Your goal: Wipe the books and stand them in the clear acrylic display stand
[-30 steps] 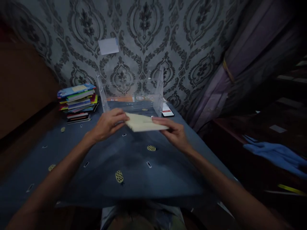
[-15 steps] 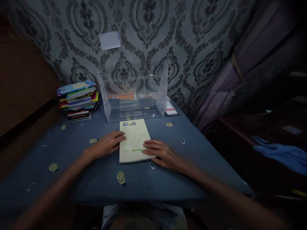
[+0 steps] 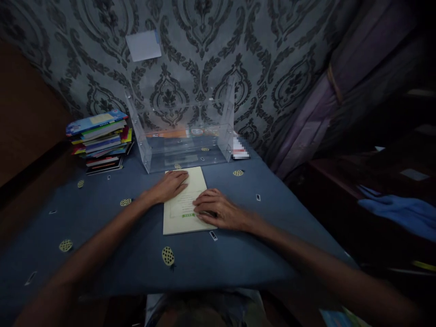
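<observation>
A pale cream book (image 3: pixel 180 218) with a small green label lies flat on the blue tablecloth (image 3: pixel 238 263). My left hand (image 3: pixel 170 185) rests on its upper left part, fingers stretched across the cover and hiding the printed codes near the top edge. On the lower right part of the cover lies my right hand (image 3: pixel 218 209), its fingers spread and slightly bent, the palm over the book's right edge. Neither hand grips anything. Behind the book stands a clear acrylic rack (image 3: pixel 146 156).
A stack of books (image 3: pixel 104 143) stands at the back left. Right of the rack lies a white item (image 3: pixel 240 150), partly blurred. A patterned wall rises behind, with a purple curtain (image 3: pixel 306 122) at the right. Further right is a blue cloth (image 3: pixel 398 209).
My left hand has slid up and further onto the book, covering the codes near its top. My right hand stays on the lower right part. The view has shifted slightly.
</observation>
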### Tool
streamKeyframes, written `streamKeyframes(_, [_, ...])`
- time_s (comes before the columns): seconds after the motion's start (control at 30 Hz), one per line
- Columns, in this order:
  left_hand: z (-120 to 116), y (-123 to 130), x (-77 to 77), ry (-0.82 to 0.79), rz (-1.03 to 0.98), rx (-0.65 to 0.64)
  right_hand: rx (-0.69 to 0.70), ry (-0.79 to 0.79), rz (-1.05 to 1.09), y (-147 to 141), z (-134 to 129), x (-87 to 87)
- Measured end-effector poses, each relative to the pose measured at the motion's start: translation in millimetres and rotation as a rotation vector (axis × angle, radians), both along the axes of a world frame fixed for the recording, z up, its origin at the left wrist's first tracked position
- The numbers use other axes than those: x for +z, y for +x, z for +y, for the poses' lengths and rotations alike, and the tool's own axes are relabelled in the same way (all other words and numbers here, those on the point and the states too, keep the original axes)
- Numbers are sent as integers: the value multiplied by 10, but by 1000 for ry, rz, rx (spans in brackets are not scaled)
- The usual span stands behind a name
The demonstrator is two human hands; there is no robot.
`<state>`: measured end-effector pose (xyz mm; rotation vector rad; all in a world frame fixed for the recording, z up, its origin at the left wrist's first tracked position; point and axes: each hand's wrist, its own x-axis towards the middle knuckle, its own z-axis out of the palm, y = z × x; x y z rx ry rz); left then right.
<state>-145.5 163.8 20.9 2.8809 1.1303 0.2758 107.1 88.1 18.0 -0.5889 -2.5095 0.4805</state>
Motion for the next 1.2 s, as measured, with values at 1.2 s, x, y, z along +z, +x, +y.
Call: streamKeyframes(1.2, [-955,385,42,-21,-111,-326,-76,-59,3,327,70,-253])
